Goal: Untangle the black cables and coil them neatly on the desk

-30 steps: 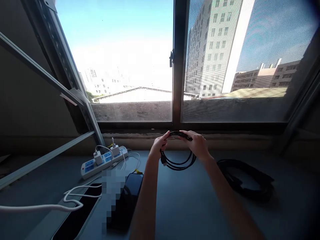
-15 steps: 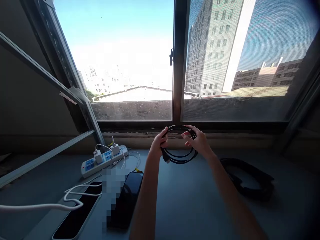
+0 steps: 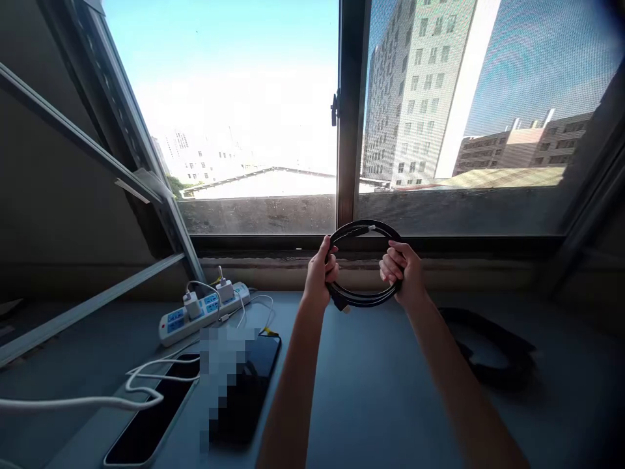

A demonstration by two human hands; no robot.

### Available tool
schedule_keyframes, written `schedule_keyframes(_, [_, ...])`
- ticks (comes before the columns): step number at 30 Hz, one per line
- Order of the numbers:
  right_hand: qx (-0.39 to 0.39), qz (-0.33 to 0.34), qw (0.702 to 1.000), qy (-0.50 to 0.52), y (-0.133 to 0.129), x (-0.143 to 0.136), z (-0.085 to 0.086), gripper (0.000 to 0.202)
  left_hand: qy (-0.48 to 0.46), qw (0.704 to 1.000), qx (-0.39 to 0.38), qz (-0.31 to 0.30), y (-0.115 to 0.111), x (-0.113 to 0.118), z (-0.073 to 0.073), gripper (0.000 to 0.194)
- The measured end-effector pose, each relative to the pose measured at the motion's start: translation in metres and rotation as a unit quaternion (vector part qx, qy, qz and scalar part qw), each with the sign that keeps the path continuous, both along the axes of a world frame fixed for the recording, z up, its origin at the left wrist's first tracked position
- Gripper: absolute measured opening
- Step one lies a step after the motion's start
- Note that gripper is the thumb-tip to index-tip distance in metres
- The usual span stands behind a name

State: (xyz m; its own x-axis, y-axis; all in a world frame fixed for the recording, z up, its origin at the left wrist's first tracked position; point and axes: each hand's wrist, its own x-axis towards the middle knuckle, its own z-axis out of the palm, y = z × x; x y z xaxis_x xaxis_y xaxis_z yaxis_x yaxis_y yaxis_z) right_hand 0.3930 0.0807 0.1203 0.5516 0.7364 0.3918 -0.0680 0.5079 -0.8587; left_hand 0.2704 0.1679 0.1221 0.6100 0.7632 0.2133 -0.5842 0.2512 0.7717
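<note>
Cable coil (image 3: 364, 296) hangs upright above the table (image 3: 371, 391), facing the person, gripped shut on opposite sides: left hand (image 3: 322, 273) at its left edge, right hand (image 3: 403, 273) at its right, equally near.

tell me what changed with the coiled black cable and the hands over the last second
Both hands lifted the coiled black cable up from low over the desk to in front of the window sill. The left hand and right hand shifted from pinching its top to gripping its two sides. The power strip, phones and second cable coil stayed put.
</note>
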Motion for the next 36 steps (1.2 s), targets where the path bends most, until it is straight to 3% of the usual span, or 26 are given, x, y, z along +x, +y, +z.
schedule_keyframes(5, [0.022,-0.063,0.998,-0.006,-0.003,0.004,0.0,0.048,-0.014,0.999,0.031,-0.001,-0.005,0.004,0.001,0.04])
schedule_keyframes(8, [0.003,-0.165,0.982,-0.095,-0.004,0.007,-0.002,0.03,-0.02,0.999,0.031,-0.031,-0.003,-0.002,0.004,0.038])
schedule_keyframes(9, [-0.011,-0.213,0.964,-0.161,-0.004,0.007,-0.002,0.026,-0.014,0.999,0.033,-0.031,-0.003,-0.005,0.006,0.038])
schedule_keyframes(11, [-0.029,-0.297,0.903,-0.308,-0.005,0.008,-0.003,0.051,0.015,0.998,0.052,-0.015,-0.001,-0.011,0.008,0.036])
schedule_keyframes(13, [-0.018,-0.325,0.854,-0.405,-0.005,0.007,-0.004,0.06,0.064,0.995,0.081,-0.002,-0.001,-0.015,0.009,0.036])
schedule_keyframes(17, [0.014,-0.315,0.822,-0.474,-0.004,0.005,-0.006,0.03,0.136,0.985,0.107,0.003,-0.004,-0.018,0.01,0.04])
schedule_keyframes(23, [0.007,-0.325,0.818,-0.475,-0.003,0.012,-0.008,0.024,0.164,0.979,0.119,-0.029,-0.005,-0.017,0.009,0.039])
schedule_keyframes(27, [0.01,-0.311,0.826,-0.47,0.001,0.02,-0.012,0.024,0.185,0.974,0.13,-0.01,-0.006,-0.017,0.009,0.04])
schedule_keyframes(36, [-0.038,-0.206,0.898,-0.388,0.003,0.025,-0.016,0.029,0.255,0.941,0.216,0.047,-0.012,-0.027,0.016,0.046])
